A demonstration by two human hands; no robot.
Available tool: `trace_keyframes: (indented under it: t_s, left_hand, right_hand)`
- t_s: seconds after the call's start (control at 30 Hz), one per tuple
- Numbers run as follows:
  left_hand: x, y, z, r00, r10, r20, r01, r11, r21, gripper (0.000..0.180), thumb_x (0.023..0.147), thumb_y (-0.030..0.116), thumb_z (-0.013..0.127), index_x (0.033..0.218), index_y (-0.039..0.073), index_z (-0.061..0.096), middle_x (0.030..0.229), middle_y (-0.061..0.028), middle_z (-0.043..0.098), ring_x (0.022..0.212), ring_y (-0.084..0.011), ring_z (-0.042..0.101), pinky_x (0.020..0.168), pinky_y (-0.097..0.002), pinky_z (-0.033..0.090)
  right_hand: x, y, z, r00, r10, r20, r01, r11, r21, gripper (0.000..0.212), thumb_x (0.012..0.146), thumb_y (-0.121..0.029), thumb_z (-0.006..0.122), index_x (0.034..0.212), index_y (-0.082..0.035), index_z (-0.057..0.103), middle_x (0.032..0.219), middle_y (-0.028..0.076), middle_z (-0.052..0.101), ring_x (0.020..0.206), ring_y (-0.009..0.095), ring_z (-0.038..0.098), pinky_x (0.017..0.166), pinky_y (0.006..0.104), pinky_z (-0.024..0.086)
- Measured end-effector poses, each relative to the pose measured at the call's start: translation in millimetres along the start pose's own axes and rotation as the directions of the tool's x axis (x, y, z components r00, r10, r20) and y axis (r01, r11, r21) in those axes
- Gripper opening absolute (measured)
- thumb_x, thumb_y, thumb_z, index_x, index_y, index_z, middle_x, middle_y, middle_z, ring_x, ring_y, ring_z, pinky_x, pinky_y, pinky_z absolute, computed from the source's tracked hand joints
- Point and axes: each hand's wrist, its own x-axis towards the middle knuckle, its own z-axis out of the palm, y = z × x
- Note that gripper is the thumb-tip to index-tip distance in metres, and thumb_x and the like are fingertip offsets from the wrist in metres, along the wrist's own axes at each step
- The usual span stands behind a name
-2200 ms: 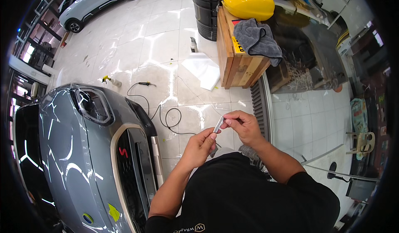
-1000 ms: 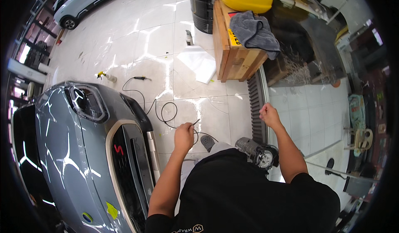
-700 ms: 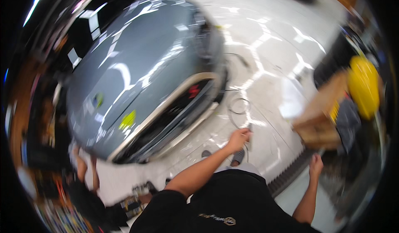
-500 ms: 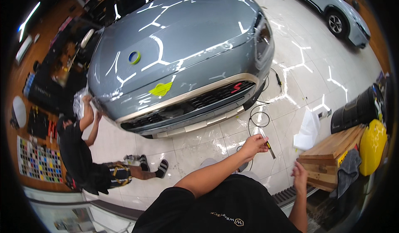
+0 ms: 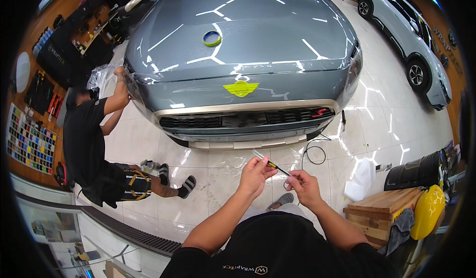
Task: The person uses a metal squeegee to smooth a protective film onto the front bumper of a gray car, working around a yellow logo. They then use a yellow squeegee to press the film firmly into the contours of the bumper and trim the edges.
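Observation:
Above the floor in front of the car, my left hand (image 5: 255, 177) is closed round a slim utility knife (image 5: 279, 168), dark with a yellow patch. A pale, clear-looking tip sticks out past its fingers toward the car. At the knife's other end, my right hand (image 5: 304, 187) pinches it between thumb and fingers; they hide that end. Ahead of both hands stands a grey-blue car (image 5: 238, 55) with a dark grille. A yellow-green winged badge cover (image 5: 241, 88) sits above the grille, and a roll of green tape (image 5: 212, 39) lies on the hood.
At the left, a co-worker (image 5: 91, 139) in black reaches to the car's front corner, beside crumpled clear film (image 5: 100, 77). A black cable (image 5: 314, 154) loops on the tiled floor. Rightward are a wooden box (image 5: 377, 206), a black drum (image 5: 416, 171) and a second car (image 5: 409, 50).
My right hand has come in from the right and taken hold of the knife's end. My left hand has shifted left. The view has turned, bringing the car's front level.

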Motion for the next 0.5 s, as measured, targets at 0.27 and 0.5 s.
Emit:
trace_keyframes:
  t_s: [0.27, 0.5]
  left_hand:
    - [-4.7, 44.8, -79.2, 0.994, -0.077, 0.078, 0.088, 0.984, -0.156, 0.011, 0.104, 0.016, 0.058, 0.106, 0.005, 0.062, 0.095, -0.0094, 0.068, 0.087, -0.0209, 0.069, 0.085, -0.039, 0.061]
    - [13.5, 50.9, -101.3, 0.978, -0.122, 0.171, 0.157, 0.966, -0.205, 0.012, 0.104, 0.017, 0.058, 0.11, 0.007, 0.062, 0.105, -0.0063, 0.065, 0.094, -0.0195, 0.065, 0.087, -0.0355, 0.057]
  right_hand:
    - [12.7, -11.9, 82.6, 0.997, -0.046, 0.055, 0.042, 0.997, 0.066, 0.021, 0.096, -0.009, 0.071, 0.112, 0.003, 0.064, 0.088, 0.009, 0.072, 0.07, 0.012, 0.069, 0.062, 0.0257, 0.054]
    - [38.1, -21.1, 102.8, 0.994, -0.089, 0.06, 0.095, 0.991, -0.092, 0.019, 0.094, -0.008, 0.074, 0.108, 0.001, 0.064, 0.083, 0.006, 0.069, 0.068, 0.011, 0.066, 0.06, 0.026, 0.053]
